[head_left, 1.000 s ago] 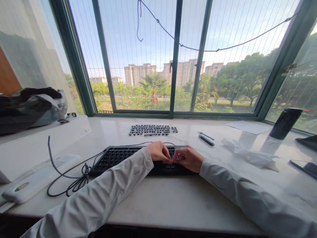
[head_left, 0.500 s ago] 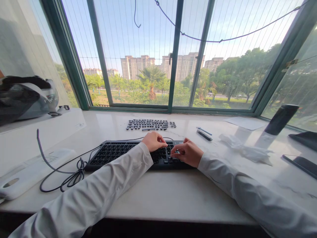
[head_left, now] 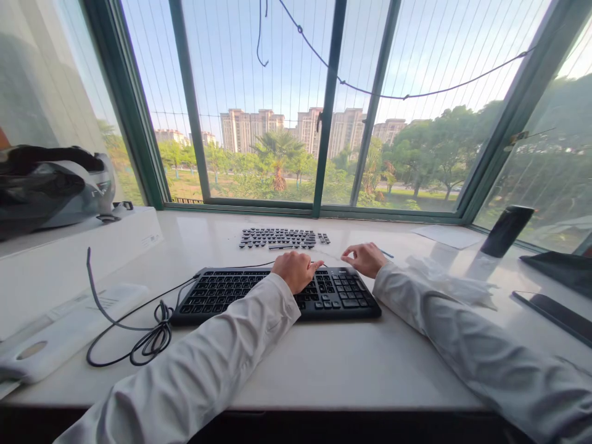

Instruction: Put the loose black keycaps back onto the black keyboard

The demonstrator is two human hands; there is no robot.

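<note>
A black keyboard (head_left: 217,291) lies across the white counter. Keycaps are in place on its number pad, while the main key area shows bare key positions. My left hand (head_left: 296,271) is over the middle of the keyboard with fingers curled and thumb pointing right; whatever it may hold is hidden. Just beyond the keyboard's upper right edge, my right hand (head_left: 365,259) has its fingers bent in toward the thumb, and I cannot make out anything in them. Loose black keycaps (head_left: 277,238) sit in rows behind the keyboard.
A coiled cable (head_left: 155,336) lies left of the keyboard, beside a white plastic piece (head_left: 50,345). A blue pen (head_left: 387,253) shows behind my right hand. Crumpled clear plastic (head_left: 453,283), a phone (head_left: 555,313) and a black cylinder (head_left: 507,231) are on the right.
My right hand has lifted off the number pad and moved up and away past the keyboard's far edge. My left hand has shifted slightly right; the view has tilted a little.
</note>
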